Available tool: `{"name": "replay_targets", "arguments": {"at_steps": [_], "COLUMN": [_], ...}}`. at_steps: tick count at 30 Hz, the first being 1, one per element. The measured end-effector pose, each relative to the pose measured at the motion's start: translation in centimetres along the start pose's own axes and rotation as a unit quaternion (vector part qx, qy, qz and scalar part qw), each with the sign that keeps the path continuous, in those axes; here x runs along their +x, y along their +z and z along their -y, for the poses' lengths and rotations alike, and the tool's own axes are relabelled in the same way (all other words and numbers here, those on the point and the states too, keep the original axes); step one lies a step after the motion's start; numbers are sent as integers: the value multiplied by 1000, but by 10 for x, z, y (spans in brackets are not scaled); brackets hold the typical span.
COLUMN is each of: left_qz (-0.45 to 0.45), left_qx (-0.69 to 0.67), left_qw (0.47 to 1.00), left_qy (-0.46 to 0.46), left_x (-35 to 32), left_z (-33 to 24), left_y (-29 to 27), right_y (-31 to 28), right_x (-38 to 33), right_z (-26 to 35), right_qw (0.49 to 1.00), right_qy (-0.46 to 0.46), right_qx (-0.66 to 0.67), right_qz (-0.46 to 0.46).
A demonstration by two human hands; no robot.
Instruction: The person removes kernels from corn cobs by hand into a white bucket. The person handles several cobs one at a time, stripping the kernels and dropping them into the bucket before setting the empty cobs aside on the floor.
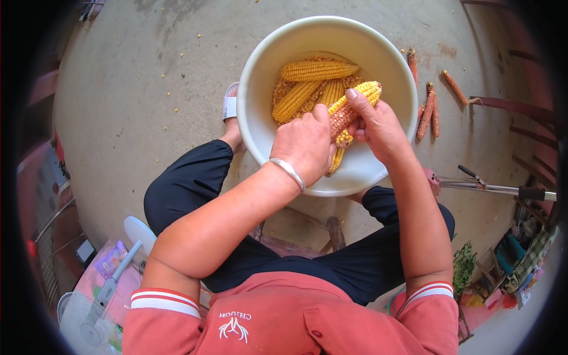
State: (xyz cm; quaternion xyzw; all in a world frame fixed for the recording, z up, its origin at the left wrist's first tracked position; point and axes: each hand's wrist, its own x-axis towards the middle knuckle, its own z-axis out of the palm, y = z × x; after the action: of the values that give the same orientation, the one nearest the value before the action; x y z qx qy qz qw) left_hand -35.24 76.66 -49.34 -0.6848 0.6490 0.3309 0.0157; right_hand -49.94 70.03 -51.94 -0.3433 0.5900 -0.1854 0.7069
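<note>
A: Where is the ear of corn?

B: Just right of centre, in the upper half of the frame. It is held over the pale tub, slanting up to the right. Yellow kernels run along its upper side; the side below is bare and reddish.

A: And the left hand?

B: Curled nearly into a fist against the ear's lower left part. I can't see its fingertips. A silver bracelet circles the wrist.

A: The right hand?

B: Half closed around the upper right end, with the thumb laid over the kernels and the fingers bent beneath.

A: What is in the tub?

B: More ears, all yellow, on a bed of loose kernels toward its upper left.

A: Anything outside it?

B: Bare cobs lie on the floor at upper right, and a white slipper sits beside the tub's left side.
</note>
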Motion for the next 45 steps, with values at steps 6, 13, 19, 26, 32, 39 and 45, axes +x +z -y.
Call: {"name": "replay_targets", "arguments": {"at_steps": [6,13,19,26,32,39,45], "left_qz": [58,44,49,39,14,63,51], "left_qx": [-37,-90,-75,-27,-18,-41,-101], "left_qw": [997,995,996,999,1000,997,993], "left_qy": [-19,-19,-23,-27,-17,-26,-13], "left_x": [0,4,3,1,1,3,7], "left_z": [-2,3,-1,0,-3,-3,5], "left_y": [-10,-3,-5,-1,-1,-3,2], "right_y": [-6,-15,-12,-1,-4,-5,-1], "right_x": [0,3,9,4,8,8,0], "right_z": [-1,2,-6,-11,-11,-15,-6], "right_qw": [996,990,995,992,994,996,995], "right_qy": [-29,-9,8,-30,1,-36,-49], "right_qx": [-24,88,77,71,101,24,64], "right_qz": [80,112,68,96,49,79,61]}}
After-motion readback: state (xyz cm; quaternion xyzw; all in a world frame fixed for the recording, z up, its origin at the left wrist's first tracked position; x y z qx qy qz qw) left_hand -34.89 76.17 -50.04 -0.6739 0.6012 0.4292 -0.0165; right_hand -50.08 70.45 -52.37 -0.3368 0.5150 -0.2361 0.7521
